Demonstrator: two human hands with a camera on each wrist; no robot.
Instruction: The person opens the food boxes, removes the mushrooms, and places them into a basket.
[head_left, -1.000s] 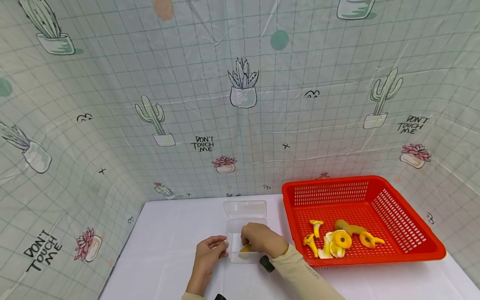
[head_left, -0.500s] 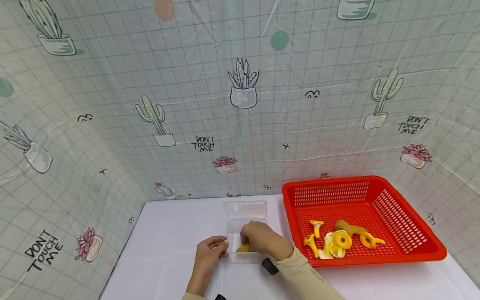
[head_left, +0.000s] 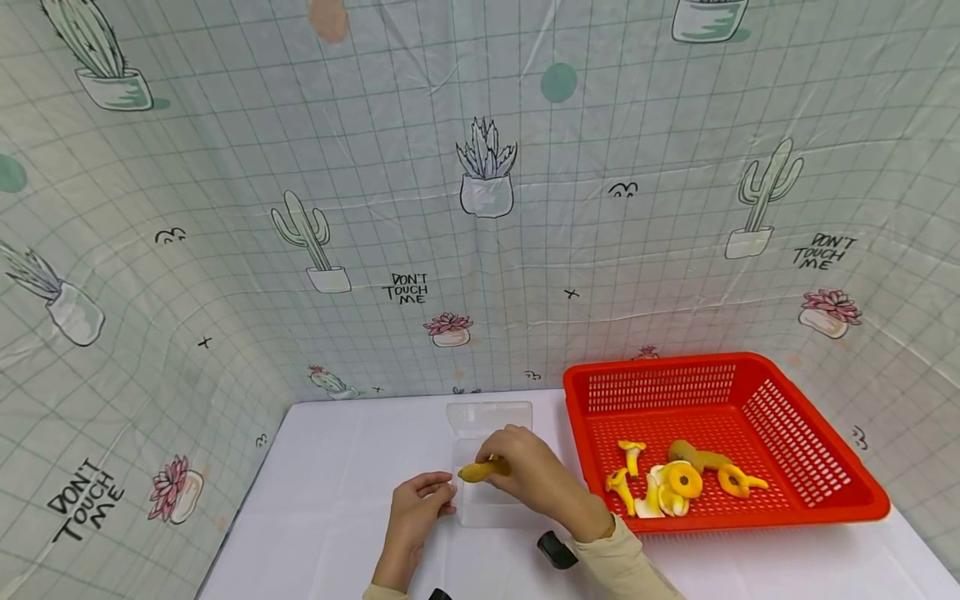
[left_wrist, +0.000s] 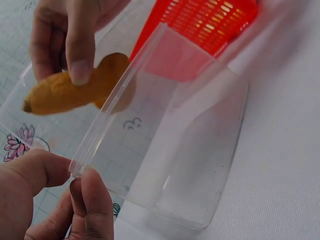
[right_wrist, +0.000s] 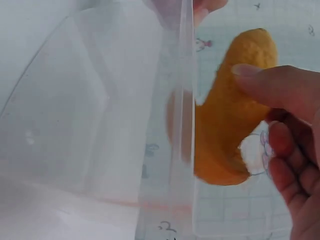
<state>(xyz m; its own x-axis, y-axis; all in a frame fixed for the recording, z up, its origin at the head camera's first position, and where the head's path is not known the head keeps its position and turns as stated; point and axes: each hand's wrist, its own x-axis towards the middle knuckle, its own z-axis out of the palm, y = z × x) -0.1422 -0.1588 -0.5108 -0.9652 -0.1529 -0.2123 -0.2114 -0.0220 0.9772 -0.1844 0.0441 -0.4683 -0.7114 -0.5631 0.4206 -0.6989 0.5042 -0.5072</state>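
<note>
My right hand [head_left: 528, 471] pinches a yellow-brown mushroom [head_left: 474, 473] between thumb and fingers, over the open clear plastic box [head_left: 495, 516]. In the left wrist view the thick stalk of the mushroom [left_wrist: 55, 95] points left, and its wider end is partly behind the box wall. The right wrist view has the thumb flat on the mushroom [right_wrist: 220, 122] just past the box's rim [right_wrist: 186, 65]. My left hand [head_left: 414, 510] stays at the left side of the box; in the left wrist view its thumb and fingers [left_wrist: 97, 200] pinch the rim near a corner.
The box's hinged lid [head_left: 491, 418] stands raised at the back. To the right is a red perforated basket [head_left: 780, 518] with several yellow mushrooms [head_left: 684, 481] and a brownish one [head_left: 697, 456]. A patterned curtain [head_left: 487, 250] closes off the back and sides.
My right hand has risen out of the box with the mushroom, which now shows above the rim with its tip leftward. The left hand has kept its place.
</note>
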